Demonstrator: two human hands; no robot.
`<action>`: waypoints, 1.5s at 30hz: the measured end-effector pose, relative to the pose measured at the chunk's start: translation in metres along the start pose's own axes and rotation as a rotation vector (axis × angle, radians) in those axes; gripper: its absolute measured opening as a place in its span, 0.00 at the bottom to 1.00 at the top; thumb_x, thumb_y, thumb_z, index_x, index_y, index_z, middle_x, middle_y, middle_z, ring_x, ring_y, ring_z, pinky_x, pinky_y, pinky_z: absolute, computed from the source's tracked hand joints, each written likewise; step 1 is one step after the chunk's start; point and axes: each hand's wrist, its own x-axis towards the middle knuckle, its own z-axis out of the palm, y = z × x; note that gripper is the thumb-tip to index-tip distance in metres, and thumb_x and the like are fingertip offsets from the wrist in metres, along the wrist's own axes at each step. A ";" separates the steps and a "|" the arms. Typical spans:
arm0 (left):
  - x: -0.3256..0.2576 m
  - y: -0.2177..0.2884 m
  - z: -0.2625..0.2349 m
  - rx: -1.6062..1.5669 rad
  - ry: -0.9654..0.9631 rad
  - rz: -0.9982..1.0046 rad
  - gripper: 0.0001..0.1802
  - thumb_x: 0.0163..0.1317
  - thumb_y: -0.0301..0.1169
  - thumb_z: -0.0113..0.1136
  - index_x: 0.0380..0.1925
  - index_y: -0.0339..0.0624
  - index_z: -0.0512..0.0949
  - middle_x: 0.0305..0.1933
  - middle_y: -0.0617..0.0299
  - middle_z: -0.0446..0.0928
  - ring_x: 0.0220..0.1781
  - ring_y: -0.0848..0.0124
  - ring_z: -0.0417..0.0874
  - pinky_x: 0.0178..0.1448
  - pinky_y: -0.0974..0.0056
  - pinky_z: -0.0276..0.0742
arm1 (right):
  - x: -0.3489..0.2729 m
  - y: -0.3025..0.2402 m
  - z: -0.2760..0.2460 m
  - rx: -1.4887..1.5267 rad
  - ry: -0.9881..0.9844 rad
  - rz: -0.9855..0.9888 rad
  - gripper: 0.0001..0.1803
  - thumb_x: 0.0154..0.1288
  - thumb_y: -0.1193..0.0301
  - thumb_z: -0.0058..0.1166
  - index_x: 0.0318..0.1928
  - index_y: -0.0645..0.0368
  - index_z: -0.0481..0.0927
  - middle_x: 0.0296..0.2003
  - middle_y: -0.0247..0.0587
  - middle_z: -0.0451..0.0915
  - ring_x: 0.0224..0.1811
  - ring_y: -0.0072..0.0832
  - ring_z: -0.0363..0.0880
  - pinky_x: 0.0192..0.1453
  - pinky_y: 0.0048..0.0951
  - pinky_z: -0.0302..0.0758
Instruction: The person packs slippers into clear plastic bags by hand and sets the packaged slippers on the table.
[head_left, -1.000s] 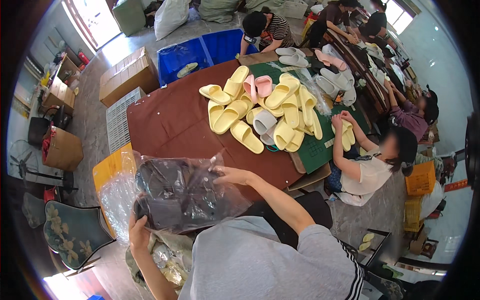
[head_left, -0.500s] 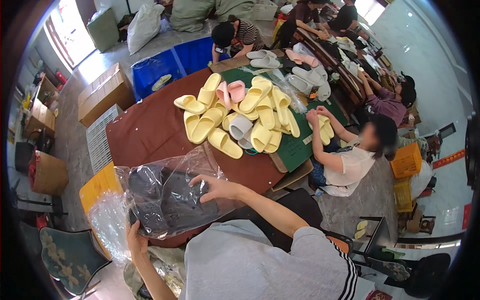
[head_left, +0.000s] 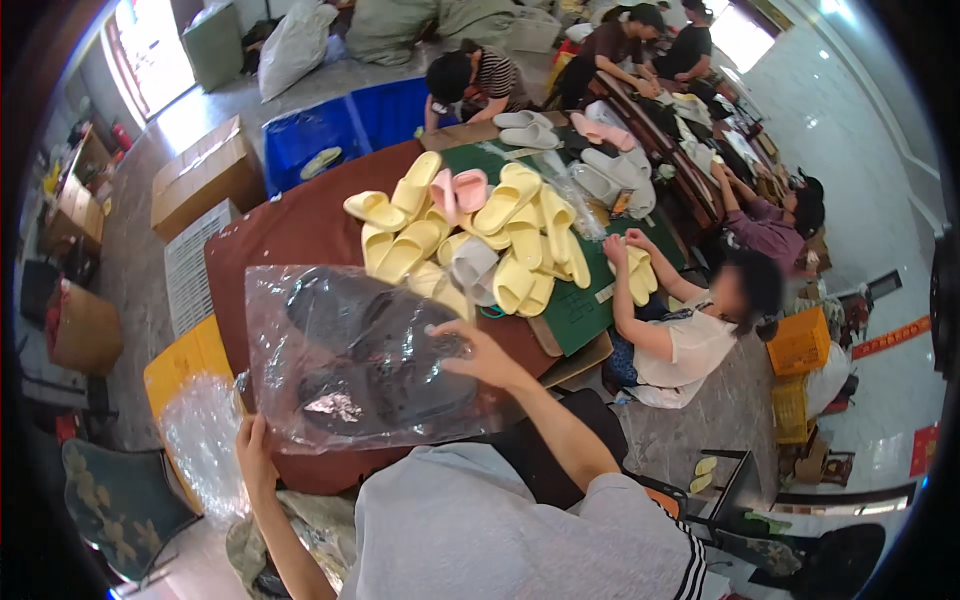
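A clear plastic bag point(head_left: 268, 330) with a pair of black slide slippers point(head_left: 345, 310) inside is held up over the near part of the table. My left hand point(head_left: 256, 445) is closed on the bag's lower left corner. At the bag's right side, my right hand point(head_left: 475, 358) has its fingers bent round the slippers; whether it is inside or outside the film I cannot tell. Beyond the bag lies a heap of pale yellow slippers point(head_left: 412, 245), with a pink pair point(head_left: 460, 190) and a grey slipper point(head_left: 474, 268) among them.
A stack of clear bags point(head_left: 205, 435) rests on a yellow board point(head_left: 180, 365) at the left. Across the brown tabletop point(head_left: 285, 235), a co-worker point(head_left: 665, 340) handles yellow slippers at the right. A blue bin point(head_left: 340, 130) and a cardboard box point(head_left: 212, 180) stand beyond the table.
The bag with the black slippers has lifted and spread flatter, showing both slippers side by side. My right hand has shifted right with it, and my left hand slightly left.
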 end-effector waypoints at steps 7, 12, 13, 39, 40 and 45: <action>0.022 0.044 0.052 0.269 -0.154 0.138 0.15 0.69 0.37 0.51 0.48 0.39 0.74 0.32 0.71 0.72 0.31 0.84 0.68 0.34 0.78 0.64 | -0.010 -0.016 -0.018 -0.116 -0.094 -0.089 0.26 0.56 0.80 0.59 0.56 0.61 0.70 0.54 0.36 0.71 0.57 0.25 0.69 0.61 0.27 0.66; 0.043 0.030 0.063 0.352 -0.052 0.276 0.08 0.68 0.33 0.52 0.33 0.40 0.75 0.23 0.74 0.67 0.24 0.86 0.63 0.26 0.76 0.57 | -0.023 -0.016 -0.028 0.097 -0.075 0.104 0.25 0.54 0.78 0.61 0.55 0.59 0.71 0.51 0.32 0.73 0.46 0.19 0.72 0.48 0.21 0.71; 0.052 0.027 0.059 0.472 -0.013 0.473 0.08 0.68 0.32 0.51 0.33 0.40 0.75 0.23 0.73 0.66 0.25 0.85 0.62 0.27 0.76 0.57 | -0.027 -0.010 -0.038 0.068 -0.083 0.065 0.25 0.56 0.78 0.60 0.55 0.58 0.71 0.52 0.34 0.73 0.47 0.21 0.74 0.49 0.24 0.74; 0.003 -0.077 0.025 0.050 0.697 0.412 0.15 0.72 0.34 0.46 0.45 0.35 0.78 0.33 0.70 0.73 0.34 0.83 0.66 0.39 0.73 0.64 | 0.072 0.159 -0.242 0.046 0.741 0.417 0.35 0.63 0.71 0.53 0.69 0.54 0.55 0.63 0.47 0.62 0.59 0.42 0.67 0.59 0.41 0.69; -0.010 -0.075 0.021 0.053 0.728 0.407 0.15 0.72 0.34 0.46 0.45 0.35 0.78 0.33 0.70 0.73 0.34 0.83 0.66 0.39 0.73 0.64 | 0.084 0.153 -0.210 -0.037 0.772 0.498 0.32 0.62 0.73 0.51 0.67 0.58 0.59 0.62 0.47 0.65 0.59 0.40 0.68 0.60 0.39 0.68; -0.035 -0.047 0.034 0.050 0.494 0.311 0.13 0.73 0.33 0.43 0.45 0.38 0.75 0.32 0.67 0.79 0.18 0.88 0.60 0.21 0.78 0.54 | 0.109 0.168 -0.076 0.036 0.134 0.353 0.23 0.66 0.64 0.50 0.59 0.59 0.71 0.49 0.40 0.75 0.51 0.24 0.73 0.54 0.25 0.68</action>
